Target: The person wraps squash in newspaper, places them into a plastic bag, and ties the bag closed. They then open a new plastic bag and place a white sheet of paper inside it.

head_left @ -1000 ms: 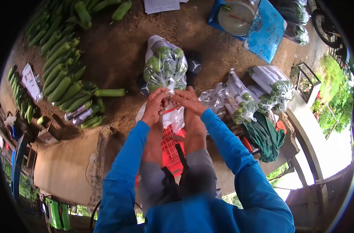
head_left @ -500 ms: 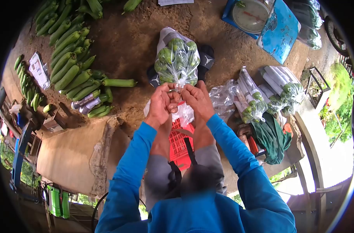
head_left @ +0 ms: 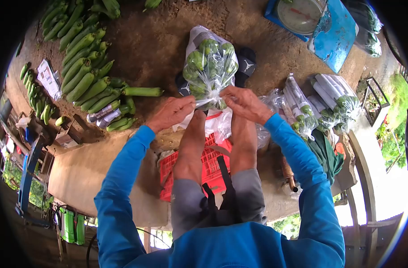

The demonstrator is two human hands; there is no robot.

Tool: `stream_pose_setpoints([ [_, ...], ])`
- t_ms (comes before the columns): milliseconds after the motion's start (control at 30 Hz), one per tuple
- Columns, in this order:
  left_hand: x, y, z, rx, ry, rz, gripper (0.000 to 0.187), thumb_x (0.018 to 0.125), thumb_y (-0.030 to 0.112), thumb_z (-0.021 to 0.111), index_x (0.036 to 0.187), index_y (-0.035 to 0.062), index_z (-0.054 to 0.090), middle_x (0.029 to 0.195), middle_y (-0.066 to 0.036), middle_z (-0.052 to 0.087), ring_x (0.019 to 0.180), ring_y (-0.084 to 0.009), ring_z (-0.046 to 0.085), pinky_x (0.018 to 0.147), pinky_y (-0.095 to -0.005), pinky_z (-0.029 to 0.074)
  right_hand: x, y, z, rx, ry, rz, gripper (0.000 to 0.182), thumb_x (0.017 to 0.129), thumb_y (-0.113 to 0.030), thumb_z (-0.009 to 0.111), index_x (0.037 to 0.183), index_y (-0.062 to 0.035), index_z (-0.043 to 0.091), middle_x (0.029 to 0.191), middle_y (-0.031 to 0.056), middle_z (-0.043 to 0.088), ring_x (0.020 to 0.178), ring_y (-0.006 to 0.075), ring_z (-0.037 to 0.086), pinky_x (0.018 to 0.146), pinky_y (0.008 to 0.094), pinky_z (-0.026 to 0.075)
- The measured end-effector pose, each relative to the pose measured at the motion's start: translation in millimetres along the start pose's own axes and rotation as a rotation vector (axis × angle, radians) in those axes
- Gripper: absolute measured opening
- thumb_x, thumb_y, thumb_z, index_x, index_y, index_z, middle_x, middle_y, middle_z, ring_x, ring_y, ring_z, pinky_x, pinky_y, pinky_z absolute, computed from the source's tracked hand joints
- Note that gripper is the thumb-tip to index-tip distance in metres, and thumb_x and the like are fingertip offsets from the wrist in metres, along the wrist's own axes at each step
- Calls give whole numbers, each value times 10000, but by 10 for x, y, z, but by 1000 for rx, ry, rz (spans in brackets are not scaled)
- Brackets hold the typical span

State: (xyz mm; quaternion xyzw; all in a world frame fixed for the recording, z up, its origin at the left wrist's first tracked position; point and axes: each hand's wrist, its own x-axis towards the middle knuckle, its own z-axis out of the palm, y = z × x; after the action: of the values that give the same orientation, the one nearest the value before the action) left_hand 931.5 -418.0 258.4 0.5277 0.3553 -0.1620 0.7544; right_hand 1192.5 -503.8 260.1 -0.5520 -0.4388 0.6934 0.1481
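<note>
A clear plastic bag [head_left: 209,62] packed with green gourds and some printed paper lies on the ground between the feet, its gathered mouth toward me. My left hand [head_left: 173,112] is pinched closed left of the neck, on what looks like a stretched end of the bag's plastic. On the right side, my right hand [head_left: 246,103] grips the gathered plastic at the neck with closed fingers. Between the two hands the plastic is drawn out sideways. The exact shape of any knot or tie there is too small to tell.
Long green gourds [head_left: 81,80] lie in rows at left, near folded newspaper [head_left: 48,80]. Paper-wrapped gourds in plastic bags [head_left: 336,96] rest at right, by a green cloth [head_left: 324,154]. A blue weighing scale [head_left: 333,40] stands at upper right. Beneath my legs is a red crate [head_left: 208,161].
My hands were close together at the bag's neck; now they are apart, the left drawn out to the left and the right outward, with the plastic stretched between. The knees have spread.
</note>
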Motion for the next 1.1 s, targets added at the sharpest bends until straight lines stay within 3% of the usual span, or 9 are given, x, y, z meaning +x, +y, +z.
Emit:
stream_pose_setpoints([
  [100, 37, -262, -116, 173, 55, 10, 208, 917, 267, 459, 866, 68, 495, 607, -11, 377, 581, -113, 398, 541, -299, 332, 36, 405, -69, -169, 24, -22, 243, 877, -172, 542, 1047, 2, 552, 917, 137, 618, 825, 212, 600, 732, 335, 487],
  [167, 76, -341, -232, 109, 83, -153, 258, 906, 299, 455, 890, 51, 524, 621, -124, 469, 572, -249, 464, 581, -398, 376, 182, 589, -119, 5, 11, -33, 243, 859, -194, 552, 993, 8, 553, 843, 116, 601, 770, 180, 572, 708, 326, 479],
  [300, 192, -586, -140, -4, 191, -41, 302, 909, 333, 456, 900, 44, 544, 683, -74, 493, 617, -169, 484, 571, -340, 379, 252, 682, -2, 10, 64, 21, 182, 825, -175, 565, 866, 2, 572, 695, 118, 574, 647, 226, 595, 611, 334, 448],
  [433, -68, -455, 92, -687, 220, -309, 319, 918, 348, 445, 957, 56, 568, 725, -9, 487, 617, -111, 426, 570, -265, 365, 86, 220, 248, 198, 557, 132, 160, 781, -117, 597, 900, -11, 598, 739, 96, 595, 686, 229, 599, 660, 321, 474],
  [500, -349, -178, 349, -758, 544, -205, 326, 929, 356, 428, 1016, 76, 571, 764, 30, 476, 620, -81, 393, 579, -219, 353, 43, -8, 382, 32, 748, -31, 163, 770, -78, 599, 922, -19, 602, 888, 125, 607, 791, 256, 598, 724, 325, 485],
  [567, -685, -21, 568, -474, 647, -178, 326, 933, 334, 440, 1049, 54, 559, 778, -17, 510, 661, -110, 463, 587, -257, 382, 57, -255, 413, -122, 627, -148, 268, 780, -149, 596, 1008, -10, 584, 1053, 160, 575, 906, 283, 589, 777, 360, 491],
  [700, -1252, 431, 1047, 81, 514, 3, 189, 846, 201, 544, 955, 49, 570, 826, -134, 566, 758, -298, 541, 667, -386, 417, 271, -272, 757, -501, 406, 243, 401, 807, -339, 558, 1011, 3, 506, 1060, 175, 531, 832, 368, 621, 696, 493, 502],
  [867, -1412, 416, 1369, 591, 509, 50, 124, 773, 177, 569, 837, 72, 586, 828, -116, 581, 781, -317, 529, 708, -435, 399, 348, -142, 743, -521, 457, 171, 345, 836, -331, 562, 920, -3, 495, 896, 191, 537, 723, 390, 602, 626, 477, 495],
  [1100, -1224, 229, 1357, 541, 539, 40, 75, 744, 143, 607, 768, 79, 575, 747, -92, 594, 708, -293, 546, 673, -406, 421, 245, -113, 638, -350, 504, 142, 323, 806, -306, 545, 812, 13, 591, 916, 229, 597, 848, 409, 584, 772, 477, 465],
])
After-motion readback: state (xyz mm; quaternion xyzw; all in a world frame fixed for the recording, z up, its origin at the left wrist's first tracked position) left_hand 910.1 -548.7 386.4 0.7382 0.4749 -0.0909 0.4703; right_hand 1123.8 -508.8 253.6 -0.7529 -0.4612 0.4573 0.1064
